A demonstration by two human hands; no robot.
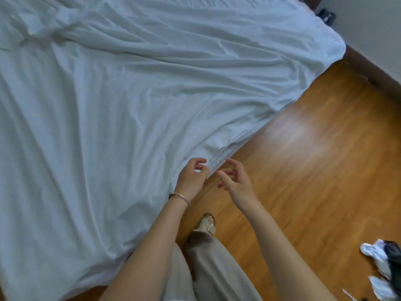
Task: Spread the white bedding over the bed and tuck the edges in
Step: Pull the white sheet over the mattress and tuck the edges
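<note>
The white bedding (112, 118) lies wrinkled over the bed and fills the left and upper part of the head view. Its near side edge (219, 158) hangs down toward the floor. My left hand (192, 178), with a bracelet at the wrist, hovers at that edge with loosely curled fingers and holds nothing. My right hand (235, 181) is beside it, just off the bed above the floor, its fingers spread and relaxed, also holding nothing. A bunched-up fold of fabric (41, 29) sits at the far left of the bed.
Wooden floor (303, 170) runs along the bed's right side. A dark baseboard and pale wall (368, 40) close off the upper right. A pile of white and dark clothes (384, 270) lies on the floor at the lower right. My sandaled foot (208, 224) stands next to the bed.
</note>
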